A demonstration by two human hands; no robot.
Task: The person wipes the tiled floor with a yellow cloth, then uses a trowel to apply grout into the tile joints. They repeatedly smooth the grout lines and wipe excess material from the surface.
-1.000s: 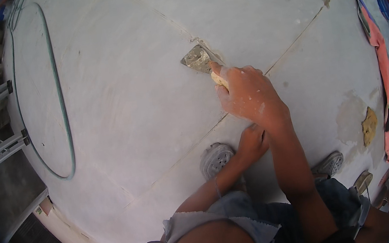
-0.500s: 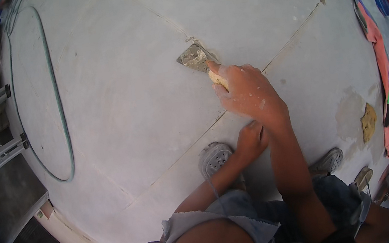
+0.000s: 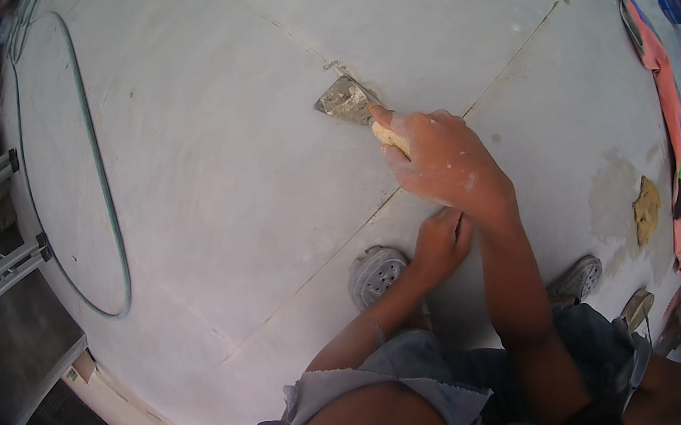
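Observation:
My right hand (image 3: 452, 159) is closed round the pale handle of a putty knife (image 3: 344, 98). The knife's broad blade, smeared with grey paste, lies at the grey floor (image 3: 209, 195) near where two joint lines meet. Its index finger stretches along the base of the blade. Whitish specks cover the back of that hand. Just below the right wrist, my left hand (image 3: 444, 244) is curled closed, partly hidden by the right forearm. Whatever it may hold cannot be made out. A grey clog (image 3: 379, 274) stands beside the left forearm.
A green hose (image 3: 100, 171) loops across the floor at left, near metal railings (image 3: 1, 279). On the right lie a tan lump (image 3: 647, 211) beside a damp patch and a long pink cloth (image 3: 662, 93). Another grey clog (image 3: 577, 278) is at lower right.
My right hand and the putty knife have shifted slightly to the right. My left hand has moved a little the same way, still curled.

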